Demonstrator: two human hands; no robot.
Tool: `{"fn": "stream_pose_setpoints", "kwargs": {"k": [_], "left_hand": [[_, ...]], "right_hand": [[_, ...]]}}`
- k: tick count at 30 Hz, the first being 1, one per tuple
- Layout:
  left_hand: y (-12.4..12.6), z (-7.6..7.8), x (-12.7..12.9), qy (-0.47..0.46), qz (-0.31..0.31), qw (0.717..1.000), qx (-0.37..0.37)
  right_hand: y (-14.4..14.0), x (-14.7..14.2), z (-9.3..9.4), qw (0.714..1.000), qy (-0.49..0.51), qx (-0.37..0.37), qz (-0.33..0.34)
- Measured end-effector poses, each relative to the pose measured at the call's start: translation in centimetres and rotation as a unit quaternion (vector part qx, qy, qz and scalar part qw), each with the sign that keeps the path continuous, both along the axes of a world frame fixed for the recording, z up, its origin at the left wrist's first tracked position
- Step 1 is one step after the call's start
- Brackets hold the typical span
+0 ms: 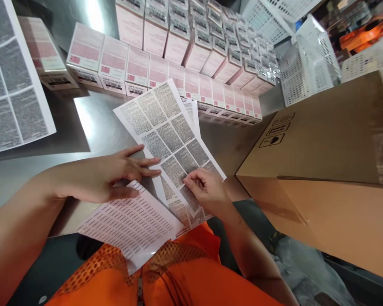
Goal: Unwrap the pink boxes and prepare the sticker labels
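Observation:
My left hand (115, 176) lies with its fingers stretched out, its thumb on a sheet of small printed strips (137, 225) and its fingertips at the edge of a printed label sheet (166, 131). The strip sheet hangs over the table's front edge. The thumb and forefinger of my right hand (207, 189) are pinched together at a label in the lower part of the label sheet. More printed sheets lie partly hidden under it. A row of white and pink boxes (113, 63) stands just beyond the sheets.
Several more boxes (194, 51) stand in rows at the back of the metal table (105, 123). Another label sheet (12, 80) reaches in from the left. An open cardboard carton (319, 131) blocks the right side. White plastic baskets (303, 68) stand behind it.

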State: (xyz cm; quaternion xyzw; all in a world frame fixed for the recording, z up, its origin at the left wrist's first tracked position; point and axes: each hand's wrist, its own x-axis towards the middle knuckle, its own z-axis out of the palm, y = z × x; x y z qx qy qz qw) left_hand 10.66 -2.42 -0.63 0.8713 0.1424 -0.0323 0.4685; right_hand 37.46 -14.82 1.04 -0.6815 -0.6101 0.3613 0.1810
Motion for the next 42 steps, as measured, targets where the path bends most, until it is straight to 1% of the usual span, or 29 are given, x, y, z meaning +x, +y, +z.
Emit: {"fn": "stream_pose_setpoints", "kwargs": {"k": [3,5,11,16,18,20,21,22,23,24,26,29,31,34,39,42], "left_hand": [[0.2,0.0,-0.1,0.013,-0.036,0.999,-0.023],[0.3,0.1,-0.1,0.012,-0.033,0.999,-0.024],[0.3,-0.1,-0.1,0.023,-0.054,0.998,0.006],[0.3,-0.1,0.0,0.011,-0.040,0.999,-0.011],[0.3,0.1,0.0,0.009,-0.036,0.999,-0.015],[0.3,0.3,0.1,0.012,-0.040,0.999,-0.010],[0.2,0.4,0.2,0.013,-0.042,0.999,-0.007],[0.2,0.5,0.2,0.014,-0.043,0.999,-0.006],[0.2,0.6,0.3,0.014,-0.043,0.999,-0.008],[0.2,0.7,0.3,0.013,-0.040,0.999,-0.013],[0.2,0.8,0.3,0.008,-0.032,0.999,-0.026],[0.1,0.7,0.3,-0.005,-0.020,0.999,-0.042],[0.2,0.6,0.3,-0.008,-0.020,0.999,-0.047],[0.2,0.5,0.4,-0.005,-0.023,0.998,-0.053],[0.0,0.4,0.4,-0.018,-0.015,0.998,-0.064],[-0.1,0.3,0.3,-0.022,-0.007,0.997,-0.073]], "right_hand": [[-0.1,-0.1,-0.2,1.000,-0.012,0.007,-0.001],[-0.2,-0.1,-0.3,1.000,-0.015,0.011,-0.004],[-0.5,-0.4,-0.7,1.000,-0.012,0.021,-0.015],[-0.7,-0.9,-1.2,0.998,-0.031,0.044,-0.034],[-0.7,-0.7,-1.4,0.994,-0.050,0.062,-0.073],[-0.9,-0.5,-1.5,0.986,-0.057,0.070,-0.140],[-1.0,-0.6,-1.5,0.982,-0.045,0.072,-0.170],[-1.1,-0.8,-1.3,0.979,-0.023,0.075,-0.186],[-1.2,-1.3,-1.1,0.980,0.003,0.080,-0.182],[-1.2,-1.9,-0.7,0.983,0.026,0.088,-0.160],[-1.2,-3.7,0.2,0.989,0.050,0.109,-0.082],[-0.5,-6.5,1.3,0.989,0.047,0.137,0.028],[0.3,-7.6,1.7,0.988,0.035,0.135,0.067],[1.2,-8.3,2.0,0.992,-0.001,0.097,0.078],[1.3,-8.0,2.8,0.998,-0.024,0.025,0.043],[1.1,-8.3,3.1,0.997,-0.060,0.017,0.041]]}}
